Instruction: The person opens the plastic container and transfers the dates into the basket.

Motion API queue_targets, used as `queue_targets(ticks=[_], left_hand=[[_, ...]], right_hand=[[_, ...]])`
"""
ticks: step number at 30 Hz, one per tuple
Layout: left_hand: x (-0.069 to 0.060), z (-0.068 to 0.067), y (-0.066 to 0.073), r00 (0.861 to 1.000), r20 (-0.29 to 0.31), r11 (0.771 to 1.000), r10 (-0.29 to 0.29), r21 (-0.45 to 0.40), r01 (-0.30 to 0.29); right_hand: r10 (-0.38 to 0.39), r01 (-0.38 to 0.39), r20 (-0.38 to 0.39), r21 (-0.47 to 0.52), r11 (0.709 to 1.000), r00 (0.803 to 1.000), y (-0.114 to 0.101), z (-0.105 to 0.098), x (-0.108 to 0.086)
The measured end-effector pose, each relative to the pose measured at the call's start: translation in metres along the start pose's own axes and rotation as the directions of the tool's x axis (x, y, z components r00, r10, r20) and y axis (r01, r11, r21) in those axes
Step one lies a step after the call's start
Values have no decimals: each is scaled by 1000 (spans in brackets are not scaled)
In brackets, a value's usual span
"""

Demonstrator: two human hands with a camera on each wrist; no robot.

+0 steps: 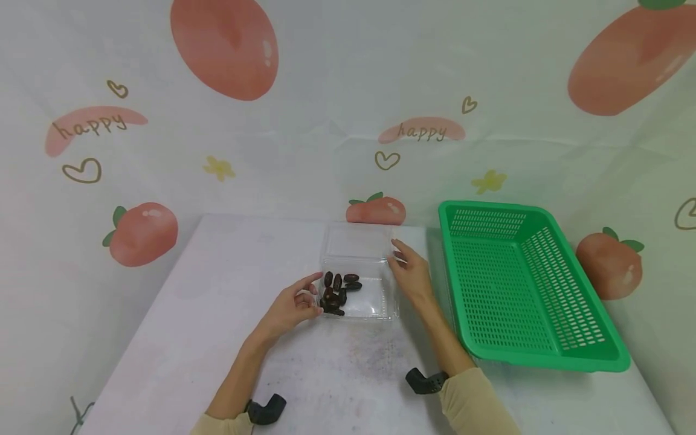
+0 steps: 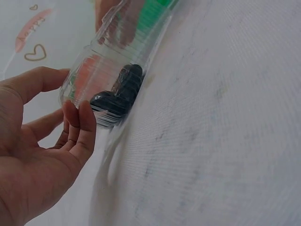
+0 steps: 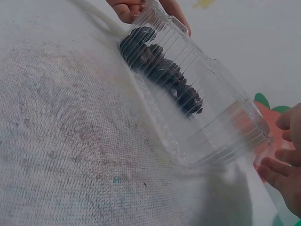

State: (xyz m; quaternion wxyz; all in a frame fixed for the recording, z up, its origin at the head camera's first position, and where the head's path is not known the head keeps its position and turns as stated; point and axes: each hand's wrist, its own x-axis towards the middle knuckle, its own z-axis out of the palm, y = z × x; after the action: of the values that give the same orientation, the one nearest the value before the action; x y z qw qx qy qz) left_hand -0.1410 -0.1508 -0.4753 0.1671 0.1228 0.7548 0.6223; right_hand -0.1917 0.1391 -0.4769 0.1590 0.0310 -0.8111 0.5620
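A clear plastic clamshell box (image 1: 372, 302) sits on the table with its lid (image 1: 359, 241) folded back toward the wall. Dark brown oval fruits, looking like dates (image 1: 338, 282), lie mostly in the left part of the box. At its left side is my left hand (image 1: 290, 308), the fingertips touching or very near the wall, thumb at the near corner. In the left wrist view, that hand (image 2: 42, 141) has loosely bent fingers against the box edge. My right hand (image 1: 411, 275) is beside the right edge, around the hinge, its fingers relaxed and holding nothing in the right wrist view.
A green slotted plastic basket (image 1: 544, 360) stands to the right of my right forearm, with nothing seen inside. The white-covered table (image 1: 217, 302) meets a hanging cloth (image 1: 304, 151) printed with fruit at the back. Each wrist wears a black camera mount (image 1: 266, 411).
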Motion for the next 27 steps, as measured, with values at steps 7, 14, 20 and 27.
queue_targets(ticks=[7,14,20,27], left_hand=[[0,2,0,1000,-8,1000,7,6,-7],[1,-1,1,1000,24,999,-1,36,1],[5,-5,3,998,53,998,-21,52,18],[6,-6,6,998,61,997,-10,74,6]], right_hand=[[2,-2,29,-4,1000,1000,-2,-6,-3],[-127,125,-17,-89,988,992,-9,-11,-6],[-268,266,-29,-64,962,963,-17,-12,-8],[-234,233,128,22,972,964,-27,-9,-14]])
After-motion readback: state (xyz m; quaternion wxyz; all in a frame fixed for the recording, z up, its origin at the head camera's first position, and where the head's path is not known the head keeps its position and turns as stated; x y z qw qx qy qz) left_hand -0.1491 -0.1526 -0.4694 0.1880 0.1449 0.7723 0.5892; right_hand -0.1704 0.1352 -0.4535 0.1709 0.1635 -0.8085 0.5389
